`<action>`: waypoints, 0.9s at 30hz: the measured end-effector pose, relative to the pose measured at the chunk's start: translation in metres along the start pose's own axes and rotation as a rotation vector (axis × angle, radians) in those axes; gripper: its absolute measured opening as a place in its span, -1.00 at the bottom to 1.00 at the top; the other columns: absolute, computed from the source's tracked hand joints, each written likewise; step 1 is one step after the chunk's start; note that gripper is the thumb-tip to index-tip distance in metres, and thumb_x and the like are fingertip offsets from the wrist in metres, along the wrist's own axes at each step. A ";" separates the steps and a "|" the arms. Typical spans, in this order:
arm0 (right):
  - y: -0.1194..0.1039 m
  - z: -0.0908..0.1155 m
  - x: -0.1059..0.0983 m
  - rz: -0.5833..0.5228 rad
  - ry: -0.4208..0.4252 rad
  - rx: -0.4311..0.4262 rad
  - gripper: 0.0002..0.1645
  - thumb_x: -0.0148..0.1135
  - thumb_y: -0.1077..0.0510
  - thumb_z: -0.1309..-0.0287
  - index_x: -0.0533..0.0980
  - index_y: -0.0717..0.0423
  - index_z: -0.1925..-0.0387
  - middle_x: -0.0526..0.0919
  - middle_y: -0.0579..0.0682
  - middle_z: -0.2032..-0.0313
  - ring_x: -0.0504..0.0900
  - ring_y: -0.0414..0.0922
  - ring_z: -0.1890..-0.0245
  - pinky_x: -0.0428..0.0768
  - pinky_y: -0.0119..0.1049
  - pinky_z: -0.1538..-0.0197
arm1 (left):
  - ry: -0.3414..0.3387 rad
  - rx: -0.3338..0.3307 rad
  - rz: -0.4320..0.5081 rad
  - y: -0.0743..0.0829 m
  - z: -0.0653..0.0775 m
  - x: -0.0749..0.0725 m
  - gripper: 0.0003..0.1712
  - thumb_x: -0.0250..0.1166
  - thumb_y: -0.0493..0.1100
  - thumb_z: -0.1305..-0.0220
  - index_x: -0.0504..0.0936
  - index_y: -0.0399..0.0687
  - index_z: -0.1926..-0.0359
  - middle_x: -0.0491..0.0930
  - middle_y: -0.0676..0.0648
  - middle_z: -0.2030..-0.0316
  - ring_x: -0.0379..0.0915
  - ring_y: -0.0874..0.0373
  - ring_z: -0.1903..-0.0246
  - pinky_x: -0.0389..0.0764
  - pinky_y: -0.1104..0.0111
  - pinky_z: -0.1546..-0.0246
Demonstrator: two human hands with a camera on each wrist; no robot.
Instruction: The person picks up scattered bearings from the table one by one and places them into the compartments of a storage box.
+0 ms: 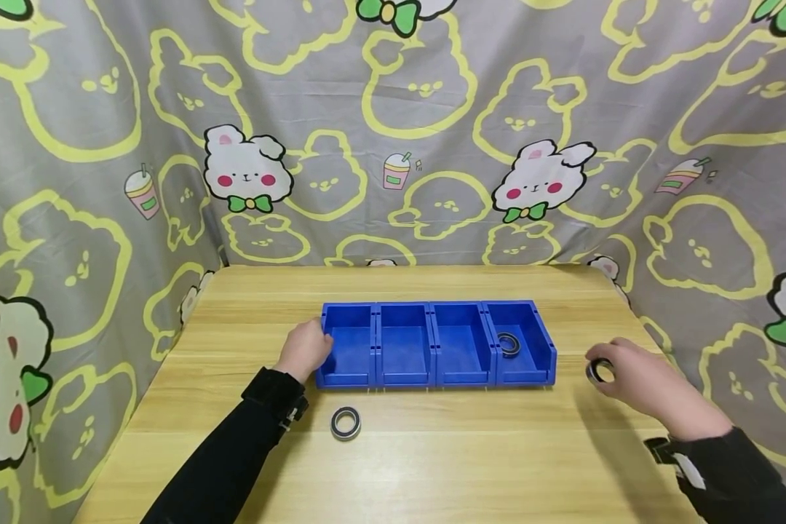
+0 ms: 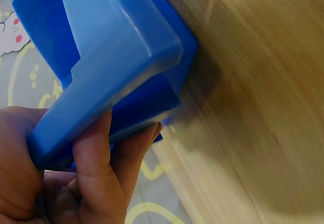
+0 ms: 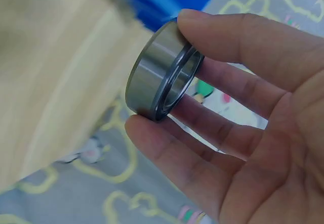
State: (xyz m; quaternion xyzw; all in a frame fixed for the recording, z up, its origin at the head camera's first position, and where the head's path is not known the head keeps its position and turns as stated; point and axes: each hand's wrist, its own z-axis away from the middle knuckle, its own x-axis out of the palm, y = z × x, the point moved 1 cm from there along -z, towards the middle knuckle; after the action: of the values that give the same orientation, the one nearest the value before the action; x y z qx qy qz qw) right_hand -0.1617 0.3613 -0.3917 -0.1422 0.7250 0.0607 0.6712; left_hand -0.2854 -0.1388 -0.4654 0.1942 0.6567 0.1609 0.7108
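Note:
My left hand (image 1: 304,348) grips the left side wall of a blue bin row (image 1: 347,380); in the left wrist view its fingers (image 2: 93,153) curl under the wall's edge. Off the right end of the row, my right hand (image 1: 642,378) holds a ball bearing (image 3: 154,74) above the table, pinched at its rim between thumb and fingers. Another bearing (image 1: 509,345) leans in the rightmost compartment, against its left side. A third bearing (image 1: 346,423) lies flat on the table in front of the leftmost compartment.
The wooden table (image 1: 471,451) carries the bins near its middle. A patterned grey curtain (image 1: 426,145) hangs behind the table and along both sides. The other three compartments show bare blue floors.

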 end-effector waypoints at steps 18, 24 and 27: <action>-0.077 -0.078 -0.016 -0.058 -0.079 -0.122 -0.58 0.53 0.26 0.04 0.64 0.26 0.08 0.62 0.13 0.19 0.56 -0.05 0.27 0.60 -0.06 0.15 | 0.005 0.002 -0.003 0.002 0.003 -0.002 -0.63 0.13 -0.22 -0.42 0.56 -0.39 -0.11 0.60 -0.20 0.27 0.48 0.02 0.44 0.46 0.27 0.46; -0.096 -0.103 -0.008 -0.042 -0.114 -0.140 -0.58 0.51 0.22 -0.03 0.65 0.24 0.03 0.61 0.12 0.17 0.52 -0.07 0.30 0.60 -0.10 0.15 | 0.013 0.010 0.000 0.002 0.002 -0.001 -0.63 0.13 -0.23 -0.41 0.56 -0.40 -0.11 0.62 -0.21 0.23 0.49 0.02 0.41 0.49 0.25 0.42; -0.104 -0.115 0.000 -0.055 -0.142 -0.152 -0.55 0.50 0.22 -0.06 0.63 0.24 -0.01 0.61 0.12 0.14 0.55 -0.05 0.26 0.61 -0.09 0.11 | 0.012 0.015 0.004 0.001 0.002 0.000 -0.63 0.13 -0.23 -0.41 0.56 -0.40 -0.10 0.60 -0.20 0.27 0.48 0.02 0.43 0.46 0.26 0.44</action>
State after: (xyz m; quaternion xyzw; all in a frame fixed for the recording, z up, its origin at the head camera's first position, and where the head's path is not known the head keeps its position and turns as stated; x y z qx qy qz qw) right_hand -0.2418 0.2299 -0.3703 -0.2079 0.6647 0.1071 0.7096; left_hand -0.2833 -0.1382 -0.4650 0.1998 0.6617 0.1588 0.7050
